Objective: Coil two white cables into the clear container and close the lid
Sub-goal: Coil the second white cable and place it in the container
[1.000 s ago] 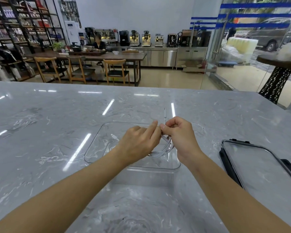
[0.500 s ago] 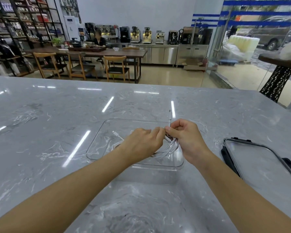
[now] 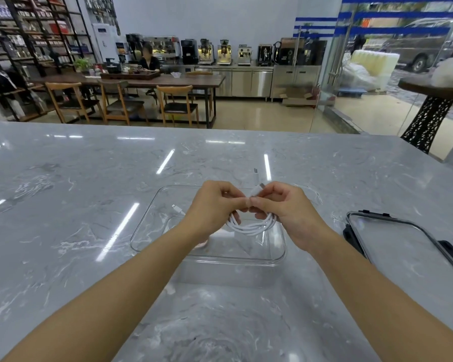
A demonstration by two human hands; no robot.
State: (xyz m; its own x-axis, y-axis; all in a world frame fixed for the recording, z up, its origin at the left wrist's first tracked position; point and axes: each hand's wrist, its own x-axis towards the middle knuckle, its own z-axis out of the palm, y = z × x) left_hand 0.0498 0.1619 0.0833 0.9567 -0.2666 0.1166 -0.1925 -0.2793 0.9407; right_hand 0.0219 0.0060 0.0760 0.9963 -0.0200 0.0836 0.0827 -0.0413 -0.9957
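Here is the table (image 3: pixel 89 205), a wide slab of glossy grey marble with white veins and streaks of ceiling light running across it. In the middle of it, nearer the front edge, sits the container (image 3: pixel 145 232): clear plastic, rectangular, rounded corners, thick rim, open at the top. Towards the right edge, well apart from it, the lid (image 3: pixel 392 246) lies flat, a clear panel in a dark frame with black clips along its sides.

Both arms reach in from the front edge. The left hand (image 3: pixel 215 207) and the right hand (image 3: pixel 285 207) meet fingertip to fingertip above the container, fingers curled, each pinching the cable (image 3: pixel 251 227). That cable is smooth, white and round, gathered in several loops that hang between the two hands over the container's open mouth. Its plug ends (image 3: pixel 256 176) poke up past the fingertips, one of them caught between the right thumb and forefinger.

Inside the container, at its left side, lies a second cable (image 3: pixel 177 209), thin and white, small plug showing, the rest partly hidden behind the left hand.
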